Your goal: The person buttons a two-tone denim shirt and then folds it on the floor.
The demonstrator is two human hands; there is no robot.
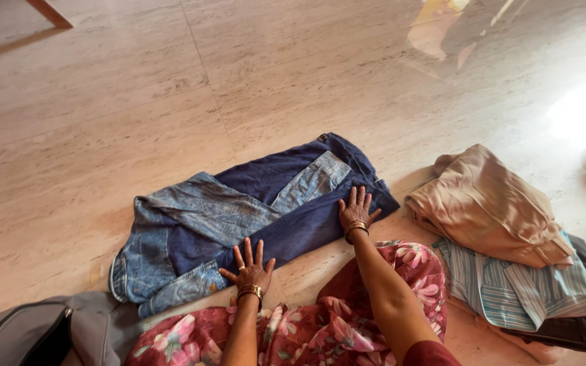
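Note:
A pair of blue jeans [239,213] lies folded on the pale stone floor, with lighter denim parts turned over the dark blue. My left hand [250,268] rests flat with fingers spread on the near edge of the jeans. Farther right, my right hand [357,211] presses flat on the dark blue part near the waistband end. Both wrists wear gold bangles. Neither hand grips anything.
A stack of folded clothes [510,271] sits at the right, topped by a tan garment [490,203] over a striped shirt. A grey bag [42,332] lies at the lower left. My floral red skirt [320,325] covers my lap. A wooden leg [49,12] shows at top left.

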